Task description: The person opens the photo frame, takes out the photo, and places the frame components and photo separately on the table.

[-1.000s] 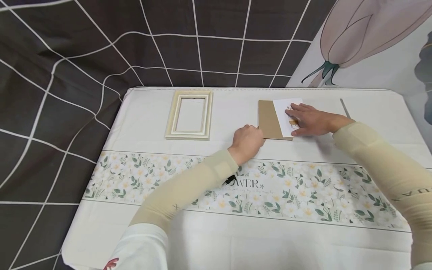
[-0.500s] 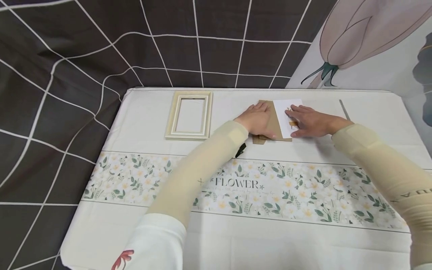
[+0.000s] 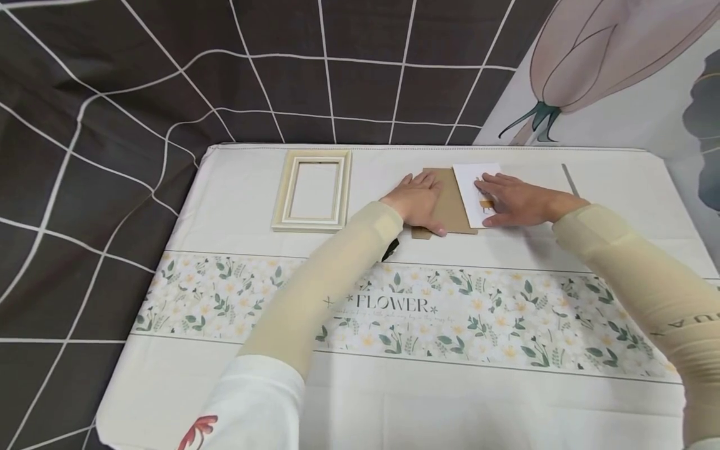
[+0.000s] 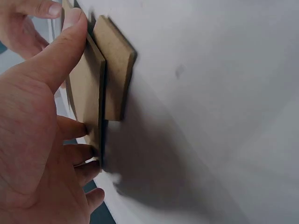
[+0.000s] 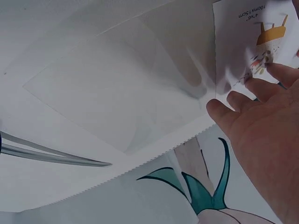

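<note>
A brown backing board [image 3: 449,215] lies on the table with a smaller piece of brown board [image 4: 114,70] sticking out beneath its near-left corner. My left hand [image 3: 415,203] lies spread on the left part of the board, thumb near its front edge and fingers toward the far side. With fingers extended, my right hand [image 3: 517,200] rests on a white printed card [image 3: 467,187], which overlaps the board's right side. In the right wrist view the card [image 5: 240,39] shows size lettering and an orange drawing, partly covered by the fingertips.
A cream picture frame [image 3: 345,194] lies to the left. Right of the hands sits a slim grey pointed metal tool [image 3: 570,180], its two prongs visible in the right wrist view. A clear sheet [image 5: 107,102] lies near the right hand. A dark gridded curtain [image 3: 365,94] hangs behind the table.
My left hand has gone from the board's near-left corner to lying over its left part. The board has shifted slightly left, exposing the smaller piece. The right hand stays on the card.
</note>
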Tool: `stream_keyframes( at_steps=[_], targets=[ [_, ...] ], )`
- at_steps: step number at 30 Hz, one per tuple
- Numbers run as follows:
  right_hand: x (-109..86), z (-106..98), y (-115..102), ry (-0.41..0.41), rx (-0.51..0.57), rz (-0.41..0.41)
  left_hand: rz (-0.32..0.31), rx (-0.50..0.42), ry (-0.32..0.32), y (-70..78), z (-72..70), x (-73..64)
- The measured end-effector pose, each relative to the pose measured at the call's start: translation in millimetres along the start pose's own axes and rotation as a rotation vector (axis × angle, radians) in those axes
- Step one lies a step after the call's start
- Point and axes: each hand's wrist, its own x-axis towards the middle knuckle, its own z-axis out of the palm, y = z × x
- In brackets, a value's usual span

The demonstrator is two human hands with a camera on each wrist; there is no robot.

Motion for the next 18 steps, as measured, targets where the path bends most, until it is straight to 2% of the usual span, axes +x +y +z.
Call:
stream_keyframes(
  at_steps=[7, 10, 18],
  targets=[
    [5.6, 4.9, -5.4, 0.015, -0.008, -0.025, 0.011, -0.023, 0.000, -16.6, 3.1, -10.5],
    [7.7, 7.1, -10.8, 0.030, -0.027, -0.038, -0.003, -0.034, -0.002, -26.8, 3.8, -16.4],
    [11.6, 10.9, -22.1, 0.060, -0.068, 0.001, -0.023, -0.050, -0.008, -54.8, 0.6, -35.0]
  ],
)
